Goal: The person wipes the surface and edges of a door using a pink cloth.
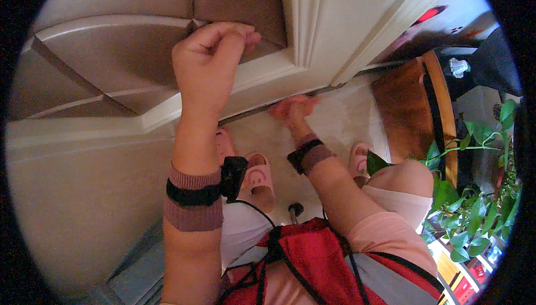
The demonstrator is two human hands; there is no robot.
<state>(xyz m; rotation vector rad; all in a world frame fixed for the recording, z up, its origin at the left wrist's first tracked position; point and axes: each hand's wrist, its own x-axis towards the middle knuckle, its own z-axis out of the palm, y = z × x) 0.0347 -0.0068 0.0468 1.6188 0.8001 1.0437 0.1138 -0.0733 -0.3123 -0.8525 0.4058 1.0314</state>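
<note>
My left hand (209,62) is curled into a loose fist against or just in front of a brown padded wall panel (121,49) with cream moulding (268,64). Nothing shows between its fingers. Lower down, my right hand (298,112) presses a pink cloth (279,110) to the floor along the foot of the wall. That hand is blurred, and its fingers blend with the cloth. Both forearms wear ribbed brown bands with black straps; a black device (233,178) sits on the left one.
Pink slippers (258,179) with smiling faces are on the tiled floor (255,137); another pink shoe (226,142) lies by the left wrist. Curved wooden furniture (404,108) stands at right, beside a trailing green plant (477,213). A black-tipped metal leg (295,210) shows below.
</note>
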